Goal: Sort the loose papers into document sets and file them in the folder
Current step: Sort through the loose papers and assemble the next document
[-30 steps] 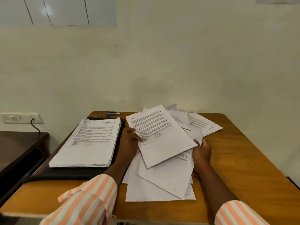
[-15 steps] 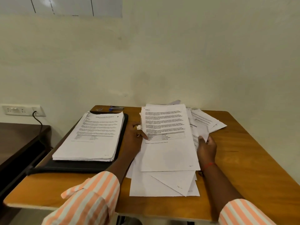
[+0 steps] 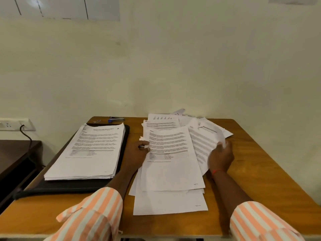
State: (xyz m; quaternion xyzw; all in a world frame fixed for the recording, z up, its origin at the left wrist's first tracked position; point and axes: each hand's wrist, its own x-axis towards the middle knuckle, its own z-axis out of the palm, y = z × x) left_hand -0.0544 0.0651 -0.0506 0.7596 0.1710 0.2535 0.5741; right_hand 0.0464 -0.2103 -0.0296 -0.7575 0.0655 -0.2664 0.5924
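Black folder (image 3: 69,186) bears one apparently sorted stack (image 3: 90,150) | loose papers (image 3: 170,202) unfiled | left hand (image 3: 139,153) pinches top sheet (image 3: 170,164) | right hand (image 3: 220,157) grips neighbouring sheet (image 3: 203,141)

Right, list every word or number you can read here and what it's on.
None reads clearly.
Top sheet of the stack on the black folder: bold heading, paragraphs, table, all blurred.
Front loose sheet, pinched by the left hand: heading, text, table, blurred; corner page mark too small.
Curled sheet, gripped by the right hand: heading and lines blurred.
Rear chart sheet: bars, labels unreadable.
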